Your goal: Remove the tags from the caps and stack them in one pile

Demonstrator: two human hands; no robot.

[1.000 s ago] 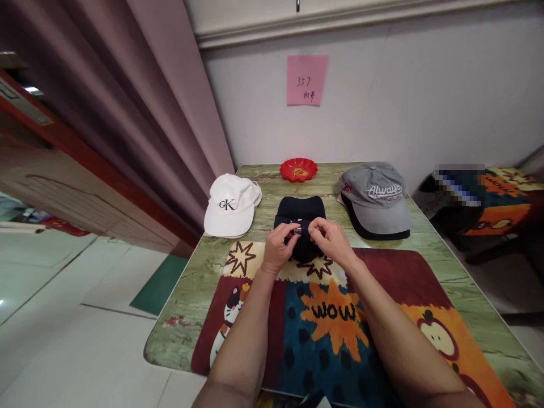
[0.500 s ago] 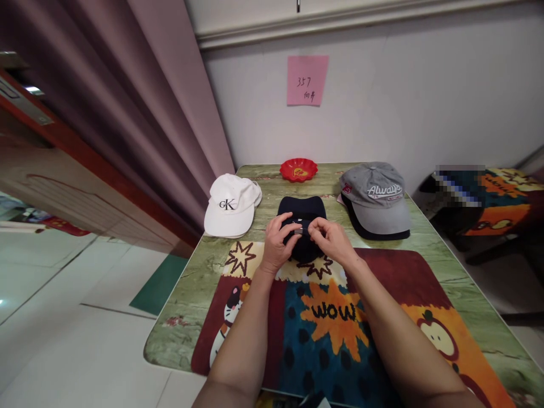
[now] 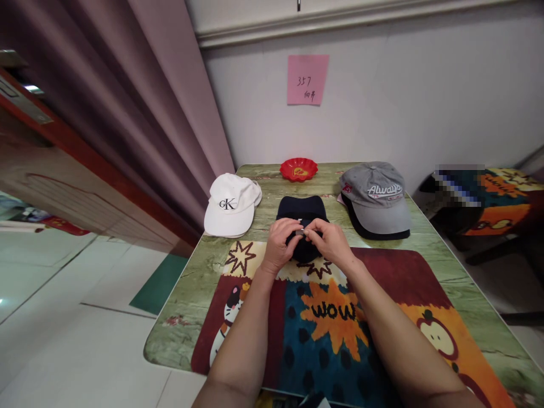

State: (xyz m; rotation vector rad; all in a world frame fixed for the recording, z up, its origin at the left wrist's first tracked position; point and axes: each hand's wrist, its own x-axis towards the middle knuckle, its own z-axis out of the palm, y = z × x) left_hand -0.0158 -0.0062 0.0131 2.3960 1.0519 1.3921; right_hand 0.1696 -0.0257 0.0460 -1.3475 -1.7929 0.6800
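A dark navy cap (image 3: 301, 206) lies in front of me, its brim toward the wall and its back strap toward me. Both hands are at that strap. My left hand (image 3: 281, 240) pinches a small metal buckle (image 3: 300, 232) between thumb and fingers. Close beside it, my right hand (image 3: 329, 238) pinches the strap end at the buckle's right side. Fingertips hide much of the strap. A white cap (image 3: 230, 205) sits to the left, and a grey cap (image 3: 376, 195) rests on a black cap (image 3: 365, 229) to the right.
A red scalloped dish (image 3: 298, 170) stands near the wall. Under the navy cap's near edge spreads a patterned mat (image 3: 329, 340) on the green wood-look table (image 3: 174, 328). A pink note (image 3: 307, 80) is stuck on the wall. Left of the table hangs a purple curtain (image 3: 182, 102).
My right hand has shifted slightly left, so its fingertips now meet the buckle. My left fingers have closed in and lowered a little. The caps around have stayed put.
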